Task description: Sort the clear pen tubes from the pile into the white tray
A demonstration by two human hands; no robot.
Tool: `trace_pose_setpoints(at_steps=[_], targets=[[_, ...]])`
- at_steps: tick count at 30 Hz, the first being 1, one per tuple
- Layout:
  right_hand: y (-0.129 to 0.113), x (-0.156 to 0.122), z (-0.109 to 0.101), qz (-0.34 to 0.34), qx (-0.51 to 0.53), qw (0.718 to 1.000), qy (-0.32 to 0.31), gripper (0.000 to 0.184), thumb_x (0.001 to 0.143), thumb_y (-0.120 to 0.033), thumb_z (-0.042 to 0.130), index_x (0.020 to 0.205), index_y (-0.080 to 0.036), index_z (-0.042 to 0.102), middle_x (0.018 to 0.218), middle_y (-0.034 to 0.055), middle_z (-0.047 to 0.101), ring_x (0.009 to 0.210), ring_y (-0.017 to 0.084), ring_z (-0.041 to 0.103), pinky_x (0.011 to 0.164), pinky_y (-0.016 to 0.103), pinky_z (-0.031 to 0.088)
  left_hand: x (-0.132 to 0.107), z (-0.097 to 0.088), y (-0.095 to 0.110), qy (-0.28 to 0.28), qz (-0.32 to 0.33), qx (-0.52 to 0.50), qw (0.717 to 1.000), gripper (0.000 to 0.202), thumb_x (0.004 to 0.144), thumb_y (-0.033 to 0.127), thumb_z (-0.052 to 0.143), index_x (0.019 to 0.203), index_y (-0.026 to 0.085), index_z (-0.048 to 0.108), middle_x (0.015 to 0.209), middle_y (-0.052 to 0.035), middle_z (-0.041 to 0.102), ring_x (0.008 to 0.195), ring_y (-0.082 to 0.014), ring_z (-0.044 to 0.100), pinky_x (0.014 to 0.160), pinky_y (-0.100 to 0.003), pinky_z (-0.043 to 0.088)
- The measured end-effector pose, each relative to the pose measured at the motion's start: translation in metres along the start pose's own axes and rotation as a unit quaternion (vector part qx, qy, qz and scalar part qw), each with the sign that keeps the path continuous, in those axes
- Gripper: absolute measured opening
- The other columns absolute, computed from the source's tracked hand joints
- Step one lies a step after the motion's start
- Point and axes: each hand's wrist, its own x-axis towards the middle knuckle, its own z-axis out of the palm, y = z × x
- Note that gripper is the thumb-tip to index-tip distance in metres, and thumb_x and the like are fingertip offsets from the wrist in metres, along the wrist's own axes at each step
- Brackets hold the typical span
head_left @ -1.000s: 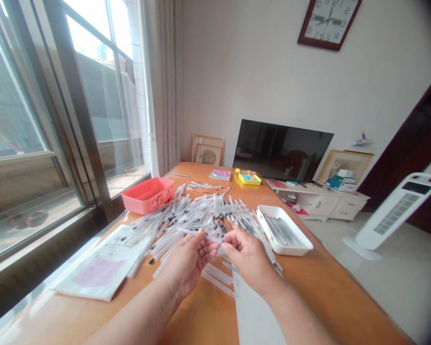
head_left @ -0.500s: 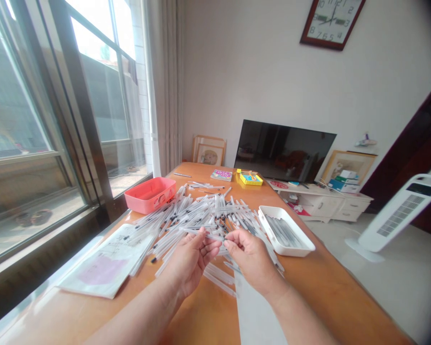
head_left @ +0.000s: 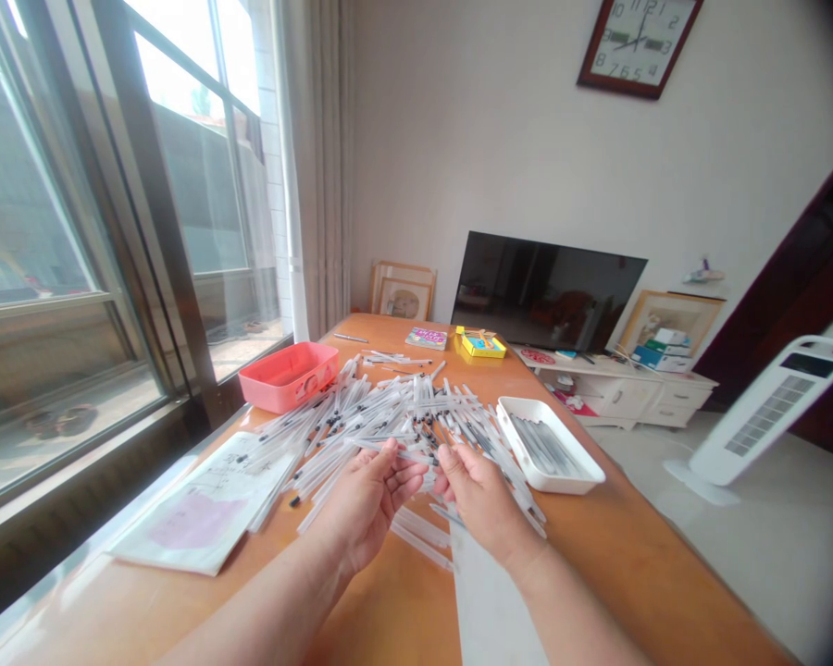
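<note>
Across the middle of the head view lies a clear pen (head_left: pixel 411 455) with a black part near its right end. My left hand (head_left: pixel 375 495) pinches its barrel between thumb and forefinger, the other fingers half curled beneath. At the pen's right end, my right hand (head_left: pixel 482 490) has its thumb and fingers pressed together on it; the very tip is hidden behind them. Just beyond both hands spreads a big heap of clear pens (head_left: pixel 381 407), many with black ends. Several loose clear tubes (head_left: pixel 420 536) rest on the table below my hands.
A white tray (head_left: pixel 590 476) of dark, thin rods stands right of the heap. The pink basket (head_left: pixel 288 384) is at the left, behind a paper booklet (head_left: pixel 201 518). A white sheet (head_left: pixel 490 592) lies near me. Farther back are a yellow box (head_left: pixel 482 344) and a small colourful book (head_left: pixel 427 339).
My right hand has turned slightly, its thumb now pointing more upward at the pen's end. My left hand and the pen have hardly moved.
</note>
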Motion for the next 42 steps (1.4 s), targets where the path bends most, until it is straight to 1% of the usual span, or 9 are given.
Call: trace_pose_setpoints(at_steps=[5,10,16,21,24,28,31,37,42], targets=[[-0.002,-0.003,-0.002,-0.066,-0.010,0.998,0.005,0.026,0.090,-0.046,0.059,0.090,-0.020,0.059,0.081,0.0010,0.065,0.072,0.015,0.058,0.066,0.026,0.045,0.001,-0.001,0.000,-0.007,0.001,-0.004,1.000,0.021,0.089,0.033,0.066,0.091,0.013,0.061,0.090,-0.0136,0.072,0.080,-0.0171,0.072,0.080,-0.028,0.059],[-0.003,-0.004,-0.004,-0.039,-0.037,0.998,-0.014,0.040,0.095,-0.052,0.046,0.076,-0.020,0.058,0.069,0.0015,0.065,0.064,0.015,0.056,0.063,0.027,0.043,-0.003,0.003,0.002,-0.025,-0.001,0.011,1.000,0.021,0.090,0.032,0.064,0.093,0.012,0.062,0.092,-0.0160,0.073,0.083,-0.0188,0.072,0.079,-0.028,0.059],[-0.001,0.000,-0.003,0.028,0.017,0.999,-0.038,0.052,0.096,-0.062,0.035,0.077,-0.019,0.057,0.061,0.0019,0.061,0.055,0.014,0.053,0.056,0.027,0.042,-0.003,0.004,0.003,-0.021,-0.002,0.009,1.000,0.019,0.092,0.030,0.062,0.092,0.012,0.063,0.093,-0.0150,0.073,0.084,-0.0185,0.073,0.079,-0.028,0.060],[0.000,0.000,-0.007,-0.040,-0.009,0.999,-0.010,0.033,0.092,-0.052,0.053,0.090,-0.020,0.059,0.085,0.0027,0.066,0.076,0.016,0.059,0.065,0.027,0.045,0.001,0.000,0.003,-0.008,0.001,-0.003,1.000,0.016,0.091,0.030,0.063,0.090,0.013,0.062,0.091,-0.0132,0.073,0.083,-0.0188,0.073,0.080,-0.030,0.060],[0.001,-0.001,-0.009,-0.056,-0.020,0.998,-0.012,0.029,0.092,-0.048,0.055,0.086,-0.020,0.059,0.081,0.0018,0.065,0.075,0.015,0.058,0.068,0.027,0.045,-0.001,0.000,0.003,-0.021,-0.001,0.000,1.000,0.017,0.090,0.030,0.064,0.091,0.013,0.063,0.092,-0.0137,0.073,0.083,-0.0191,0.073,0.079,-0.029,0.060],[0.006,0.001,-0.008,-0.004,0.019,0.999,-0.051,0.042,0.097,-0.055,0.042,0.082,-0.018,0.058,0.070,0.0020,0.064,0.062,0.014,0.055,0.061,0.027,0.043,-0.004,0.002,0.004,-0.050,-0.004,0.011,0.999,0.020,0.091,0.030,0.063,0.095,0.011,0.066,0.096,-0.0154,0.073,0.087,-0.0198,0.073,0.082,-0.030,0.060],[0.009,0.003,-0.006,0.032,0.044,0.997,-0.061,0.049,0.097,-0.060,0.036,0.080,-0.018,0.057,0.062,0.0011,0.062,0.055,0.013,0.052,0.056,0.026,0.041,-0.003,0.002,0.003,-0.044,0.000,0.011,0.999,0.019,0.091,0.029,0.063,0.096,0.011,0.066,0.099,-0.0156,0.073,0.088,-0.0200,0.072,0.084,-0.030,0.059],[0.007,0.002,-0.008,-0.043,0.016,0.999,-0.017,0.032,0.092,-0.051,0.056,0.089,-0.019,0.059,0.083,0.0012,0.065,0.075,0.015,0.058,0.067,0.026,0.045,-0.001,0.001,0.002,-0.033,-0.001,0.010,0.999,0.019,0.091,0.029,0.063,0.097,0.011,0.064,0.096,-0.0160,0.073,0.086,-0.0202,0.073,0.083,-0.031,0.059],[0.005,0.000,-0.012,-0.028,0.006,0.999,-0.041,0.035,0.095,-0.049,0.049,0.084,-0.018,0.060,0.076,0.0013,0.065,0.069,0.014,0.056,0.067,0.027,0.044,-0.003,0.001,0.003,-0.049,-0.003,0.012,0.999,0.020,0.091,0.029,0.062,0.099,0.010,0.065,0.098,-0.0166,0.073,0.087,-0.0201,0.073,0.084,-0.030,0.059]])
